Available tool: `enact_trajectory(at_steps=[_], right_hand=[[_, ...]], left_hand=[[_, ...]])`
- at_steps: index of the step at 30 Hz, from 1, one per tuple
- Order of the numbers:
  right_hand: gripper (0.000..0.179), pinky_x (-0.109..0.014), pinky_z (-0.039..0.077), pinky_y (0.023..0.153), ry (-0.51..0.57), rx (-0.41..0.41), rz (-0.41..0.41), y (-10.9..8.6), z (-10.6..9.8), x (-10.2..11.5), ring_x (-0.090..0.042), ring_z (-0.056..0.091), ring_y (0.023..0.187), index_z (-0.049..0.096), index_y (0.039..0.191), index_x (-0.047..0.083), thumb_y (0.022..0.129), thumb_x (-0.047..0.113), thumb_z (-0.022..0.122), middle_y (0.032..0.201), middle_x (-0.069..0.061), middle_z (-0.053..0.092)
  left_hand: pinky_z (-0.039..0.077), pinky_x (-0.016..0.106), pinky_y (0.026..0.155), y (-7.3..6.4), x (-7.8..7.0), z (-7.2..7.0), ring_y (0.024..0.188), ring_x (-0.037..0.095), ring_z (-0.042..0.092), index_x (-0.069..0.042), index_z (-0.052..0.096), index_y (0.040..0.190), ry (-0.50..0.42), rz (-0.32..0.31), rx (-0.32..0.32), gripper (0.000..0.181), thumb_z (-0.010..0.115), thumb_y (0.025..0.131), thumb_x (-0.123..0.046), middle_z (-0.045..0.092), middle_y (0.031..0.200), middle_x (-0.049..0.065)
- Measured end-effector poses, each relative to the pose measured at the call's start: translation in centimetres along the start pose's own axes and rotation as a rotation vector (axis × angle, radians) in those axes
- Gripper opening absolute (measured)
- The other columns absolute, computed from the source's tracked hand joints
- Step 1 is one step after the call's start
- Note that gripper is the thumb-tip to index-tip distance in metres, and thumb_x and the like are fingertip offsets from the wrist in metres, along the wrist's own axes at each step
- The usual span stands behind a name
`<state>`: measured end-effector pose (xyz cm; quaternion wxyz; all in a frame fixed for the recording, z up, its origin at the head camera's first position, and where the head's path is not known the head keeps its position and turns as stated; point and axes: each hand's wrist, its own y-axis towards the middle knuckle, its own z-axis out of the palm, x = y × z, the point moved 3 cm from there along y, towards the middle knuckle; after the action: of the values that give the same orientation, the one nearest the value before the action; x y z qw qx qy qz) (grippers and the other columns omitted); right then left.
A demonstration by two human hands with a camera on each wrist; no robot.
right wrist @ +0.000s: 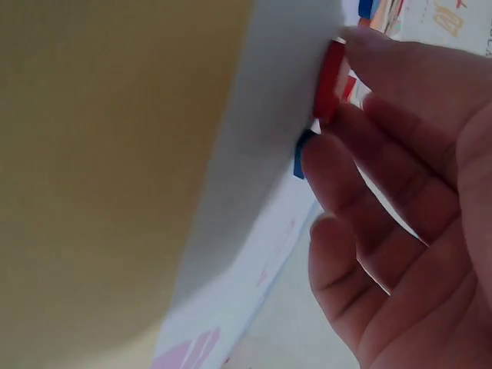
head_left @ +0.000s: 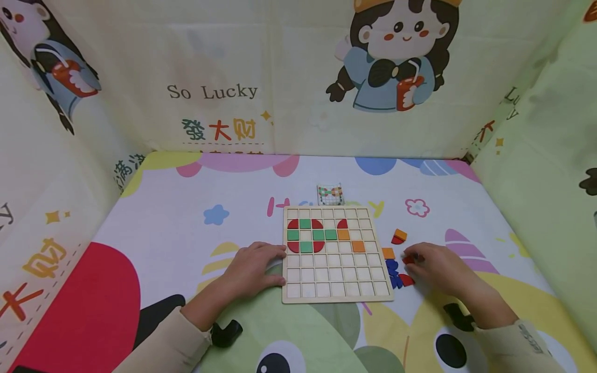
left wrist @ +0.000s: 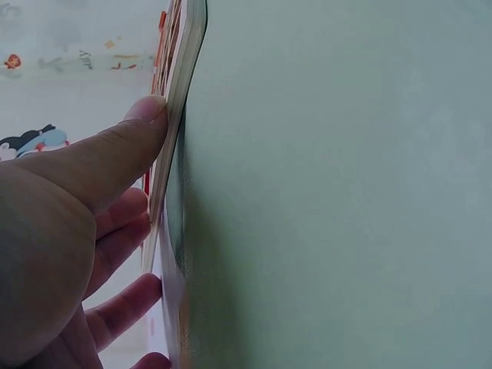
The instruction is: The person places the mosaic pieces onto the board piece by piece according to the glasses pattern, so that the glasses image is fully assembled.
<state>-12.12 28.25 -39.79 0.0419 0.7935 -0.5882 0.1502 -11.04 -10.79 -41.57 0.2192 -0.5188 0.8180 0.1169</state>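
Observation:
A wooden grid board (head_left: 338, 299) lies on the patterned tablecloth, its upper rows partly filled with red rounded pieces (head_left: 293, 224), green squares (head_left: 305, 224) and orange squares (head_left: 358, 246). At the board's left edge, my left hand (head_left: 254, 266) touches the rim with thumb and fingers spread. Right of the board, my right hand (head_left: 438, 264) pinches a red piece (right wrist: 330, 81) between thumb and finger. Near that hand are several blue pieces (head_left: 393, 267), a loose red piece (head_left: 407, 280) and an orange square (head_left: 389, 253). Fingers partly hide the pinched piece in the head view.
Behind the board stands a small card (head_left: 330, 193) printed with a coloured grid pattern. Another orange piece (head_left: 400, 234) lies with a red piece (head_left: 397, 241) off the board's right side. Printed cloth walls (head_left: 298, 119) enclose the back and both sides.

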Motion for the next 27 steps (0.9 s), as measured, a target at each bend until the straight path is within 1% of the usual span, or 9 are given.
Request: enact_trajectory(at_steps=[5,10,12,17,21,24,27], right_hand=[[0.03,-0.053,0.053,0.085,-0.042,-0.026,-0.03,0.18,-0.17,0.1,-0.034,0.064,0.096,0.073,0.108,0.004,0.084,0.02,0.081,0.101,-0.01,0.07],[0.028,-0.055,0.052,0.086,-0.03,-0.014,-0.053,0.02,-0.33,0.17,-0.036,0.062,0.1,0.073,0.11,0.005,0.083,0.012,0.08,0.105,-0.011,0.07],[0.029,-0.055,0.053,0.085,-0.027,-0.013,-0.045,0.07,-0.24,0.16,-0.036,0.062,0.1,0.073,0.11,0.005,0.083,0.011,0.08,0.105,-0.01,0.07],[0.03,-0.053,0.054,0.083,-0.056,-0.035,-0.024,0.35,-0.11,0.19,-0.035,0.062,0.097,0.073,0.109,0.003,0.083,0.015,0.082,0.102,-0.012,0.07],[0.03,-0.052,0.054,0.083,-0.057,-0.053,-0.046,0.44,-0.1,0.37,-0.034,0.063,0.096,0.073,0.11,0.006,0.083,0.016,0.082,0.104,-0.011,0.07],[0.03,-0.051,0.055,0.083,-0.04,-0.042,-0.066,0.46,-0.05,0.54,-0.033,0.064,0.096,0.072,0.111,0.008,0.083,0.013,0.082,0.105,-0.009,0.07],[0.029,-0.051,0.055,0.082,-0.032,-0.025,-0.068,0.54,0.03,0.58,-0.032,0.064,0.093,0.072,0.11,0.008,0.083,0.01,0.082,0.102,-0.007,0.07]], left_hand=[[0.041,0.052,0.099,0.0,0.03,0.02,0.128,0.026,0.049,-0.014,0.065,0.129,0.004,-0.001,0.001,0.056,0.084,0.081,-0.034,0.06,0.137,-0.003],[0.041,0.052,0.099,0.01,-0.07,-0.07,0.128,0.026,0.049,-0.014,0.066,0.129,0.004,-0.001,-0.002,0.056,0.084,0.081,-0.034,0.06,0.136,-0.003],[0.041,0.052,0.099,0.01,-0.09,-0.08,0.127,0.026,0.05,-0.014,0.066,0.128,0.008,-0.003,-0.004,0.055,0.085,0.08,-0.034,0.061,0.136,-0.003],[0.042,0.052,0.098,0.02,-0.14,-0.08,0.126,0.026,0.051,-0.013,0.067,0.127,0.013,-0.008,-0.006,0.054,0.085,0.08,-0.033,0.061,0.134,-0.003],[0.042,0.052,0.098,0.01,-0.15,-0.06,0.126,0.027,0.05,-0.014,0.066,0.128,0.009,-0.008,-0.002,0.055,0.085,0.08,-0.033,0.061,0.135,-0.002],[0.042,0.052,0.098,0.02,-0.12,-0.03,0.126,0.027,0.05,-0.014,0.066,0.128,0.007,-0.008,-0.003,0.055,0.085,0.08,-0.033,0.061,0.135,-0.002],[0.041,0.052,0.099,0.01,-0.06,0.02,0.126,0.027,0.05,-0.014,0.066,0.128,0.006,-0.008,-0.004,0.055,0.085,0.08,-0.033,0.061,0.135,-0.003]])
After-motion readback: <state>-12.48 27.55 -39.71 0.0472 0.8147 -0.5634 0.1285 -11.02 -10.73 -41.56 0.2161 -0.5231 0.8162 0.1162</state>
